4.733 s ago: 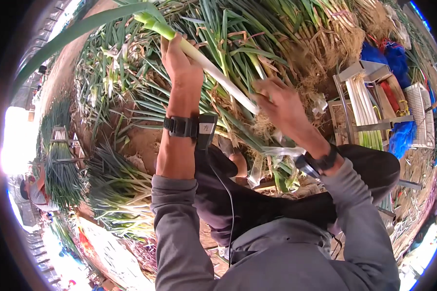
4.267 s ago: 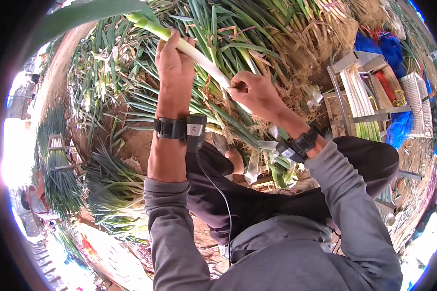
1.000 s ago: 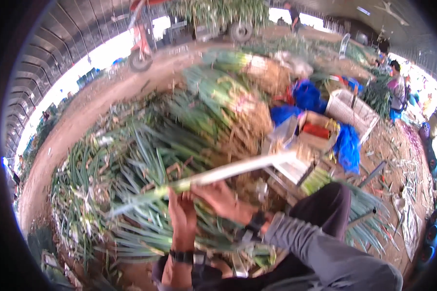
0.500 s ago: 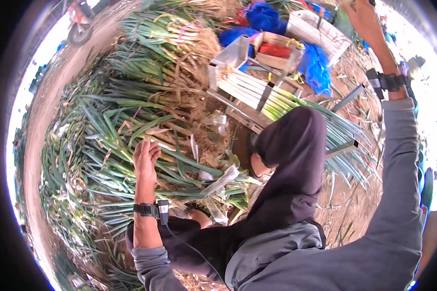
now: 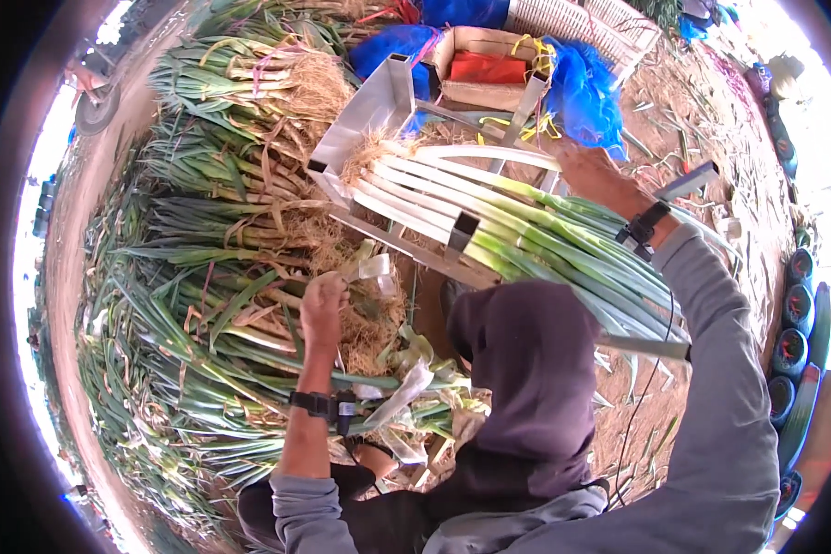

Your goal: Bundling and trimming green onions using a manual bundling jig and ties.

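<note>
Leeks (image 5: 203, 342), beyond my count, spread over the ground at nine o'clock. Metal rack (image 5: 369, 111): one, at one o'clock, bearing one bundle (image 5: 517, 222) of at least five stalks, roots toward eleven. White basket (image 5: 572, 23): one, one o'clock. Blue netting (image 5: 582, 102): three visible patches, twelve to one. Cardboard box (image 5: 480, 92): one, between patches. Hands: two. Right hand (image 5: 596, 175), two o'clock: closed around one leek (image 5: 499, 154) along the bundle's far side. Left hand (image 5: 323, 300), nine o'clock: fingers curled in; contents, I cannot tell.
</note>
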Demonstrator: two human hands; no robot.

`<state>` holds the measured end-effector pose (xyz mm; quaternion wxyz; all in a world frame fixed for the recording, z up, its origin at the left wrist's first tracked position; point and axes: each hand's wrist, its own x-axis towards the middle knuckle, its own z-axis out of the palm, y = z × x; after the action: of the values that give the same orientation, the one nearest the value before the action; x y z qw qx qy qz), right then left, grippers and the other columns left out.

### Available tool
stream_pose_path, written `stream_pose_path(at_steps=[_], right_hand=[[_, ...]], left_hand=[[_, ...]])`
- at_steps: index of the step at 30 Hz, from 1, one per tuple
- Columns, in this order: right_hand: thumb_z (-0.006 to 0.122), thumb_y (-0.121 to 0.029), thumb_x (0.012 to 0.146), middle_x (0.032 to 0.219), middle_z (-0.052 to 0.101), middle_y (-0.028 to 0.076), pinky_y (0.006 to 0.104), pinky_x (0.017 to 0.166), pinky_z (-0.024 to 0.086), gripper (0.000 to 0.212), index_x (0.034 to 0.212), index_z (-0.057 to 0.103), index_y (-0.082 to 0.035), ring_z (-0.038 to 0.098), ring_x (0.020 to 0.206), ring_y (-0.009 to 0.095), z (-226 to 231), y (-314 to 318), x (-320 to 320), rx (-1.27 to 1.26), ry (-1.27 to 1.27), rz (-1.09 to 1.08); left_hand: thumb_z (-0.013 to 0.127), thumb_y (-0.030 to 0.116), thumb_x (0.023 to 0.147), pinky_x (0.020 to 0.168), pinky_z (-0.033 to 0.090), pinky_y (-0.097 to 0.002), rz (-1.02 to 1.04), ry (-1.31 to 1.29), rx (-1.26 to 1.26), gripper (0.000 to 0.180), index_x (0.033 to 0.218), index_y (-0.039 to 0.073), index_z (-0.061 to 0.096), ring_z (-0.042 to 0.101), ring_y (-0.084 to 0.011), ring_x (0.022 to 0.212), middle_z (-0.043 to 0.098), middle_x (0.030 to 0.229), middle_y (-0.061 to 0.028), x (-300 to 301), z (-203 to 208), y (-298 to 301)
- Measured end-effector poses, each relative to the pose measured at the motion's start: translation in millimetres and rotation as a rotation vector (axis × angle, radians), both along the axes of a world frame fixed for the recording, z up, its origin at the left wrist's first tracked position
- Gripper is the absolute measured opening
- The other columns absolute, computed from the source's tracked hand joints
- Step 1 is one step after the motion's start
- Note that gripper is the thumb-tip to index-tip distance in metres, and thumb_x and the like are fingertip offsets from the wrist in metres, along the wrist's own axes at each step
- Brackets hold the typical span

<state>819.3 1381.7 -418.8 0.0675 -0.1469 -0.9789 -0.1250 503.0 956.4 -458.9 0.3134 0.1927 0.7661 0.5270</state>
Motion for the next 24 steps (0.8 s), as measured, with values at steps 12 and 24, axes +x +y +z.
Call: stream_pose_path(at_steps=[12, 24], right_hand=[[0.064, -0.029, 0.093, 0.108, 0.064, 0.014, 0.046, 0.084, 0.05, 0.049, 0.139, 0.053, -0.016, 0.062, 0.1, 0.033, -60, 13, -48, -0.686, -0.075, -0.171], [0.062, -0.021, 0.093, 0.099, 0.065, 0.017, 0.0439, 0.078, 0.052, 0.026, 0.113, 0.064, -0.003, 0.063, 0.093, 0.037, -84, 18, -31, -0.866, 0.137, -0.118]], left_hand=[[0.062, 0.019, 0.097, 0.096, 0.049, -0.0371, -0.437, 0.523, 0.235, 0.034, 0.124, -0.003, 0.061, 0.061, -0.0295, 0.112, 0.061, 0.121, -0.0165, 33, -25, 216], [0.065, 0.022, 0.092, 0.098, 0.041, -0.0443, -0.542, 0.982, 0.184, 0.031, 0.117, 0.004, 0.064, 0.053, -0.0311, 0.113, 0.057, 0.118, -0.0101, 46, -60, 270]])
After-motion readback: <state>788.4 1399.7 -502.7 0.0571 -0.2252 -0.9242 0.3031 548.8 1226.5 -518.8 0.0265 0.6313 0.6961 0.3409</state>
